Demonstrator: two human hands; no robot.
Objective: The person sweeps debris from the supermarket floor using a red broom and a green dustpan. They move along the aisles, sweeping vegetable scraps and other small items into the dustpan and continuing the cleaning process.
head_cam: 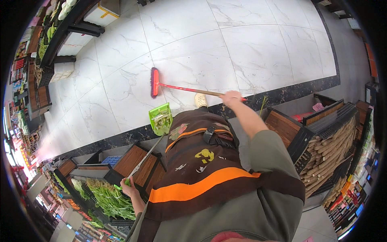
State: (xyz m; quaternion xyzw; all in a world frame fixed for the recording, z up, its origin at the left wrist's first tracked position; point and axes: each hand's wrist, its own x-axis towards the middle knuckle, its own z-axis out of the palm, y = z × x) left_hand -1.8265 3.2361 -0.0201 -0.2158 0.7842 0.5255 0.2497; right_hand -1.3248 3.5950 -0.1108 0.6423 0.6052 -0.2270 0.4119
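Observation:
My right hand (232,99) grips the upper end of a red-handled broom (193,90). Its red head with dark bristles (154,82) rests on the tiled floor, ahead and to the left of my foot. In my left hand (129,186) is the green grip of a long-handled dustpan (136,169). The dustpan's bright green scoop (153,116) hangs or stands low beside my apron, a little behind the broom head; I cannot tell whether it touches the floor. Pale and green vegetable scraps (164,119) lie inside it.
White marbled tiles (187,54) end at a black stone border (121,139). A stand of leafy greens (110,198) is at my left, and one of long brown roots (329,151) at my right. Another vegetable rack (57,33) stands across the aisle above white boxes (102,15).

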